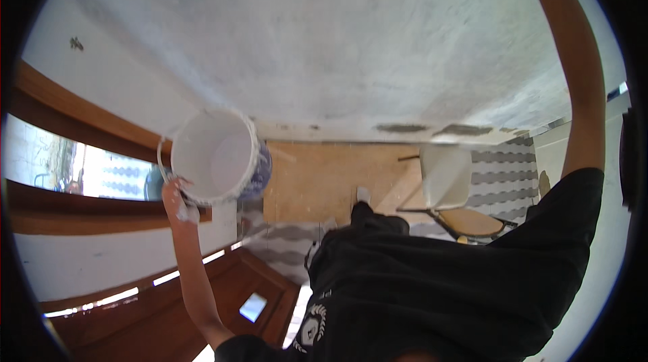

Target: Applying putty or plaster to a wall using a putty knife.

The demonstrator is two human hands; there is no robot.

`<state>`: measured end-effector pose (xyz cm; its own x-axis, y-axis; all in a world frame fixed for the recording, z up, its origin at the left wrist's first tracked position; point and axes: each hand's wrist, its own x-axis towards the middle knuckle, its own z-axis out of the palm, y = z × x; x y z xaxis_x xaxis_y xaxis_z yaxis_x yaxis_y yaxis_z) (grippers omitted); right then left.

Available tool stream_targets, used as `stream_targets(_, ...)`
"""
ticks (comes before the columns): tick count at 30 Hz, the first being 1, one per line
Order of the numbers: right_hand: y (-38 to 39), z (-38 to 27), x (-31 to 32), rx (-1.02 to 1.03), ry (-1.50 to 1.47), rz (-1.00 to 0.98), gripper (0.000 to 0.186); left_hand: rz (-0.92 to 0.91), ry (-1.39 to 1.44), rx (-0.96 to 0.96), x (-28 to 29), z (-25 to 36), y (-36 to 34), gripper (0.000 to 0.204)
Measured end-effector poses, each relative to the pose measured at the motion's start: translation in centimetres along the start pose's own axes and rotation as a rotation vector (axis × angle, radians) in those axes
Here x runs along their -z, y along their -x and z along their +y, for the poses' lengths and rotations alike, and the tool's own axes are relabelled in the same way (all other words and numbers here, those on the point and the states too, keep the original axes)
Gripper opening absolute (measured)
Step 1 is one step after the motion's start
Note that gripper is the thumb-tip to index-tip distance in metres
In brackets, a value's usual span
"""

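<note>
My left hand [178,199], smeared with white, is closed on the near left rim of a paint bucket [262,172]. The bucket is blue outside and coated white inside, with white crusted round its rim. Its mouth tilts toward me, and a pale handle loops out at its left side. My right arm [579,72] stretches up along the right side and leaves the picture at the top, so my right hand is out of sight. A patchy white and grey wall [304,45] fills the space ahead.
A chair [445,176] with a pale back stands at the lower right. Brown sheeting [317,186] covers part of the patterned tile floor. At the left are a wooden frame [88,109] and a brown wooden panel [229,281] with a bright phone-like rectangle [253,307] on it.
</note>
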<state>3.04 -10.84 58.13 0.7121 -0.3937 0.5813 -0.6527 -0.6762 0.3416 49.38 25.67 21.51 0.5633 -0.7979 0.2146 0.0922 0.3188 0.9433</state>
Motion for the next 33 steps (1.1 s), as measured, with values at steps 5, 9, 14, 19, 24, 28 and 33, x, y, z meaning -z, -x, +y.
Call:
stream_targets(5,-4.5,-0.6,2.3,-0.115,-0.131,-0.074,0.033,0.044,0.016,0.022,2.2,-4.0,1.0,0.025)
stream_targets(9,-9.1,1.2,7.2,-0.046,-0.024,0.004,0.031,-0.078,0.056,-0.047,4.3,-5.8,0.3,0.025)
stream_targets(14,-13.3,3.6,11.8,-0.143,0.127,0.439,0.037,0.004,0.112,0.12,0.4,-3.0,0.9,0.018)
stream_targets(19,-17.2,5.1,18.3,-0.247,0.095,0.252,0.03,0.157,0.108,0.157,-0.7,-2.0,0.5,0.012)
stream_targets(24,-15.6,7.9,11.4,-0.193,0.503,0.458,0.028,0.195,0.144,0.198,0.6,-4.0,-0.1,0.01)
stream_targets(28,-8.0,4.3,2.0,0.068,0.652,0.42,0.055,-0.041,0.031,0.071,3.9,-6.8,-0.6,0.019)
stream_targets(33,2.5,-2.1,-6.2,0.305,0.375,0.341,0.041,-0.027,0.101,0.108,2.8,-6.5,-1.0,0.019)
